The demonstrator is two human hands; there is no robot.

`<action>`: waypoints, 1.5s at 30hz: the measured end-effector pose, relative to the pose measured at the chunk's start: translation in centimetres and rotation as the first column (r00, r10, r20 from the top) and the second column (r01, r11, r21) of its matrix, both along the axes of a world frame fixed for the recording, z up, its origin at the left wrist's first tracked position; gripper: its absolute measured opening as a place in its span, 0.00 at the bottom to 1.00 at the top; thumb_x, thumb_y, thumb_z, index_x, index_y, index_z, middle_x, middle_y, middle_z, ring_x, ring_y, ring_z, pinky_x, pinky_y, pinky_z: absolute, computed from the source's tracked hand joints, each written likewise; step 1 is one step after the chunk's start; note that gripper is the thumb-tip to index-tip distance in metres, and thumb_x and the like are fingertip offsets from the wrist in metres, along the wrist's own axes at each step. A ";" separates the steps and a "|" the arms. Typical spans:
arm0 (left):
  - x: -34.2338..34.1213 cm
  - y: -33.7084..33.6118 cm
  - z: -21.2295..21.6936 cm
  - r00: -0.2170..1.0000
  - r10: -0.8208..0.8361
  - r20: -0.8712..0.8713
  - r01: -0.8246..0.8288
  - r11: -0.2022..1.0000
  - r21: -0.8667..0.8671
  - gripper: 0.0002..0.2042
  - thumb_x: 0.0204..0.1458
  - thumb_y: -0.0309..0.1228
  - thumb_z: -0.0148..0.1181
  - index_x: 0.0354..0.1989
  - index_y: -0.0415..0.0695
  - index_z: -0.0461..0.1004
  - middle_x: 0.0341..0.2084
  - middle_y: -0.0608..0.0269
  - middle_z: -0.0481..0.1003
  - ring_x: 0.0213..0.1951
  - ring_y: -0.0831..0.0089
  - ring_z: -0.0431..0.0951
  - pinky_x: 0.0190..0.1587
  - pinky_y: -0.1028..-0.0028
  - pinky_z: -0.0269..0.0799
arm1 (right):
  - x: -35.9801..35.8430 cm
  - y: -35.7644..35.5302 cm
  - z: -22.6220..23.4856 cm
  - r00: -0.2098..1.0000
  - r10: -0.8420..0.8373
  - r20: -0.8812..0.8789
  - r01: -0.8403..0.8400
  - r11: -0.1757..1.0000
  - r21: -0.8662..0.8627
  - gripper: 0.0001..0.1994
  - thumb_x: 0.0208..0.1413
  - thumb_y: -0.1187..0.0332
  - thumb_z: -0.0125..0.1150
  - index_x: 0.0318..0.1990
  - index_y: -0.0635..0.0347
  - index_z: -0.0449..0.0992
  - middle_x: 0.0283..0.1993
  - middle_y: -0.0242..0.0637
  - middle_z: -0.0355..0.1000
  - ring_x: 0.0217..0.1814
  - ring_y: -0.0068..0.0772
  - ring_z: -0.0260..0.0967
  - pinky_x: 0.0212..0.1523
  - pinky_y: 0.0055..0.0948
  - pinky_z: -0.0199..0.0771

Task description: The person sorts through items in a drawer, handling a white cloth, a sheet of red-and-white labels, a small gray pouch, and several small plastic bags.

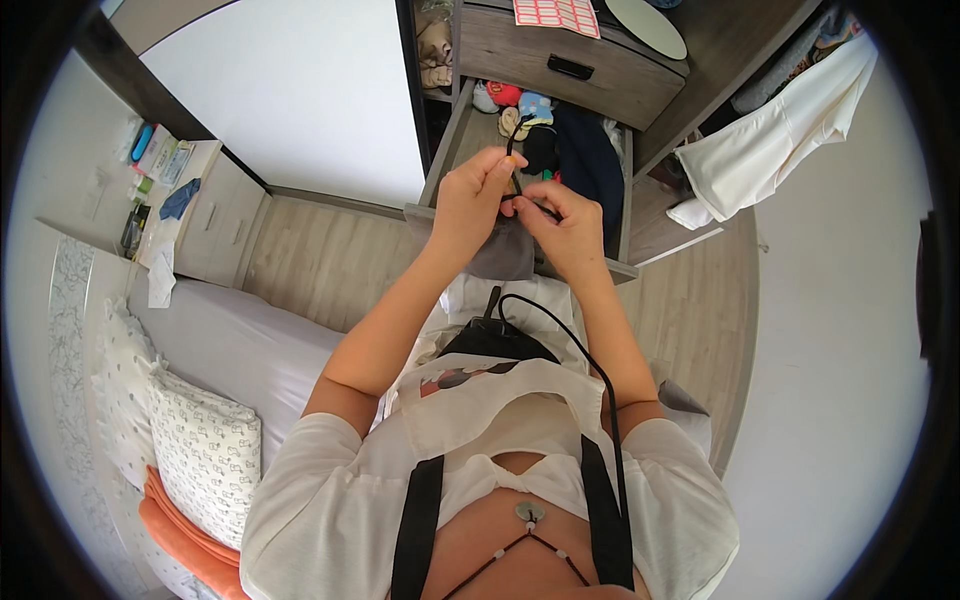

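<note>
Above an open drawer (624,200), both my hands hold a thin black cord-like strip (512,138), its exact kind not clear. My left hand (468,200) pinches it between thumb and fingers, and one end sticks up past the fingertips. Close by on the right, my right hand (572,228) is closed on a lower stretch, which crosses near the left thumb. Beneath my hands lie rolled and folded clothes: a red bundle (503,94), a light blue one (536,107) and a dark navy garment (588,160). Grey cloth (505,252) shows at the drawer's front.
Over the open drawer is a closed one (570,68), with a label sheet (560,14) and a round plate-like disc (648,28) on top. A white garment (770,140) hangs at the right. Left are a bed (240,325), pillows (205,415) and a cabinet (215,220).
</note>
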State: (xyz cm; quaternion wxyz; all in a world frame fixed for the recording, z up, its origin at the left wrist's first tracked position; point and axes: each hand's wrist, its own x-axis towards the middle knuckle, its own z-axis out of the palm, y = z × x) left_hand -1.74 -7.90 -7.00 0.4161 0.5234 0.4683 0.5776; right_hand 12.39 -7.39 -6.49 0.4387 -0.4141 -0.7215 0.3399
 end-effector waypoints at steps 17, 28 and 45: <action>-0.3 -1.2 -0.5 0.928 0.075 -0.365 0.027 0.963 0.267 0.06 0.44 0.18 0.53 0.31 0.40 0.73 0.27 0.62 0.68 0.28 0.75 0.68 0.32 0.78 0.64 | 1.8 1.9 -1.2 0.978 0.183 -0.095 -0.200 0.955 -0.220 0.05 0.49 0.70 0.58 0.27 0.63 0.72 0.24 0.28 0.70 0.27 0.13 0.60 0.28 0.19 0.61; -0.3 -1.0 -2.0 0.979 0.090 -0.184 -0.074 0.993 0.092 0.02 0.44 0.19 0.55 0.27 0.37 0.70 0.26 0.64 0.66 0.24 0.79 0.67 0.26 0.81 0.63 | 0.9 0.5 -0.2 0.964 -0.082 0.253 0.025 0.975 0.220 0.07 0.42 0.67 0.62 0.30 0.56 0.75 0.23 0.38 0.71 0.19 0.30 0.66 0.23 0.24 0.65; -0.2 -1.6 -2.0 0.918 0.192 -0.347 -0.131 0.973 0.192 0.09 0.43 0.19 0.56 0.34 0.41 0.71 0.23 0.65 0.68 0.17 0.80 0.65 0.19 0.79 0.60 | 1.4 1.4 -1.5 0.990 0.122 -0.076 -0.134 0.975 -0.175 0.06 0.44 0.71 0.59 0.29 0.64 0.73 0.22 0.35 0.72 0.22 0.17 0.64 0.26 0.19 0.64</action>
